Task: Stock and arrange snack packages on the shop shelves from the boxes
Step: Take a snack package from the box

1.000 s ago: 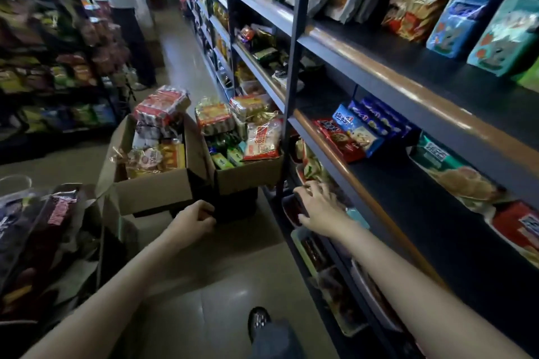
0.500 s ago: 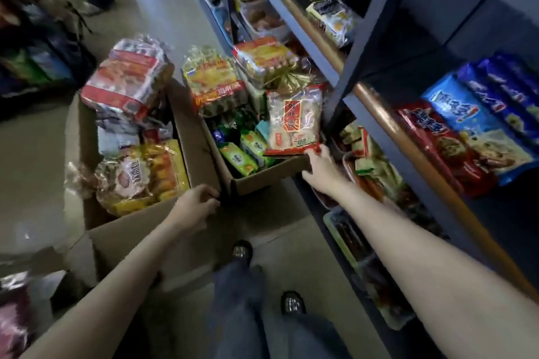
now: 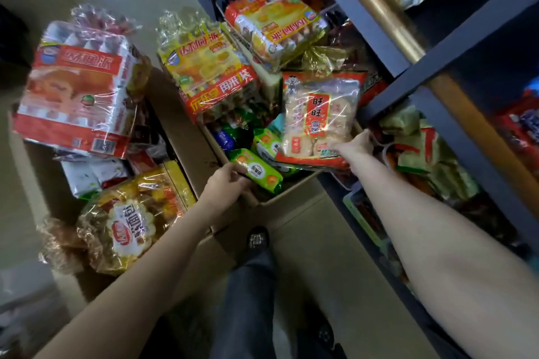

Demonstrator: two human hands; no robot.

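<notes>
Two open cardboard boxes full of snack packages stand on the floor beside the shelves. My left hand point(image 3: 226, 181) grips the near rim of the smaller box point(image 3: 291, 198), right beside a green snack pack point(image 3: 259, 172). At that box's right corner my right hand point(image 3: 357, 144) curls over the rim, just under a clear red-edged rice cracker bag point(image 3: 320, 119). Yellow and red cake bags point(image 3: 210, 73) are piled at the back of this box. The larger box point(image 3: 175, 119) on the left holds a red and white cake bag point(image 3: 78, 90) and a bread bag point(image 3: 128, 221).
Dark shelves with a gold front strip point(image 3: 382, 6) rise on the right, close against the smaller box. Green and red packs point(image 3: 423, 148) fill the low shelf next to my right hand. My legs and a shoe point(image 3: 258, 239) stand just behind the box.
I have leaned in and down over the boxes. My left hand moved from the larger box's edge to the smaller box's near rim. My right hand moved from the low shelf to that box's right corner.
</notes>
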